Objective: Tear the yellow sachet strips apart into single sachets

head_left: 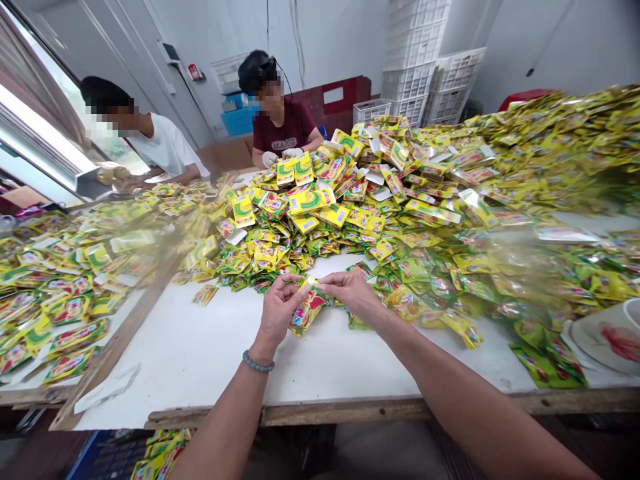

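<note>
Over the white tabletop (pixel 220 340), both my hands hold one small printed packet (pixel 306 315) between them. It is yellow and green with red fruit and pale lettering; I cannot make out whether it is a pouch or a carton. My left hand (pixel 278 308), a beaded bracelet on its wrist, grips the packet's left upper side. Fingertips of my right hand (pixel 354 295) pinch its upper right corner, by a yellow edge. Just beyond lies a large heap of yellow cartons (pixel 313 200) and green-yellow pouches (pixel 265 257). One loose pouch (pixel 205 294) lies left of my hands.
A wooden strip (pixel 135 327) divides off more packets at left. At right stand a floral-printed white container (pixel 613 337) and green pouches (pixel 547 360). Two people, one in a maroon shirt (pixel 285 127), one in white (pixel 167 143), sit across. White crates (pixel 413 73) are stacked behind.
</note>
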Motion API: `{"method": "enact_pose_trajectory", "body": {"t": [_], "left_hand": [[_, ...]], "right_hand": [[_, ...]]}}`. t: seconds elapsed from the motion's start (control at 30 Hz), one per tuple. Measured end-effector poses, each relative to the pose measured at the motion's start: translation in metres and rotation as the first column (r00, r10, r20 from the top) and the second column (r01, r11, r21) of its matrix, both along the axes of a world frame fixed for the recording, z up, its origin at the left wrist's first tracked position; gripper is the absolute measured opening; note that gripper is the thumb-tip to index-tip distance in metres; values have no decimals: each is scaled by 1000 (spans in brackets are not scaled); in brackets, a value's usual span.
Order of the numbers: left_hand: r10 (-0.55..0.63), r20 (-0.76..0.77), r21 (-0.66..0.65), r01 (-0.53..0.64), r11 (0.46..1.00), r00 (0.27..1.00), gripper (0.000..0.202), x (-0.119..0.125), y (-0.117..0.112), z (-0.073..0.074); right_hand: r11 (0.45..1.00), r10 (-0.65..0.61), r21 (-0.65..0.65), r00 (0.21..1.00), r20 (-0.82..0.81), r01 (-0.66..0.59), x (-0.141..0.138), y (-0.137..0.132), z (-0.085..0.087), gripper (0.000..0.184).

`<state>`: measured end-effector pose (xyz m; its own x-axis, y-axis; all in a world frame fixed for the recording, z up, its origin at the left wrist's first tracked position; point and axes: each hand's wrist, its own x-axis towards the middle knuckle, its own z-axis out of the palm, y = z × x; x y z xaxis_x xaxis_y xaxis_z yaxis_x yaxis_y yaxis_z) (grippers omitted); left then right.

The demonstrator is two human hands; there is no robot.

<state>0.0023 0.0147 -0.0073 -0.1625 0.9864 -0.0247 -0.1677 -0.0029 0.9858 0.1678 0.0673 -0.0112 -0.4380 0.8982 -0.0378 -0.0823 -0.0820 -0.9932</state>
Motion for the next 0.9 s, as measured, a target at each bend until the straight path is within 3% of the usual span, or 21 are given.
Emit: {"method": "enact_pose_trajectory", "body": {"t": [0.1, 0.17, 0.23, 0.33, 0.4, 0.53, 0.63, 0.77, 0.83, 0.9], "left_hand": [[-1, 64, -8, 1, 1000, 998, 47, 0, -1, 2], [2, 96, -18, 0, 1000, 995, 48, 0, -1, 4], [14, 121, -26, -11, 1000, 993, 49, 0, -1, 4], [64, 162, -40, -59, 997, 985, 51, 1, -1, 5], [97, 188, -51, -89, 995, 977, 50, 2, 0, 5], [124, 204, -57, -115, 992, 971, 47, 4, -1, 5], [68, 166, -43, -62, 997, 984, 48, 4, -2, 2], [-116, -35, -71, 114, 991, 993, 48, 0, -2, 8], [-181, -239, -92, 163, 982, 954, 45, -12, -7, 22], [-184, -503, -107, 150, 983, 845, 42, -32, -21, 43]], "right_hand": [[995, 68, 74, 997, 21, -69, 2, -2, 3, 27], [978, 37, 201, 994, 99, -56, 2, -7, 7, 26], [916, -74, 401, 976, 207, -16, -2, -14, 10, 26], [771, -232, 636, 929, 289, -5, -9, -24, 12, 26], [716, -276, 698, 917, 288, -3, -14, -30, 10, 25], [679, -348, 732, 903, 252, 58, -22, -36, 6, 27], [697, -361, 714, 895, 263, 72, -25, -34, 5, 26], [806, -293, 590, 836, 464, -45, -13, -14, 2, 34], [807, -392, 591, 723, 568, -26, -2, 0, -2, 32], [796, -502, 605, 542, 673, -13, 11, 13, -7, 34]]}}
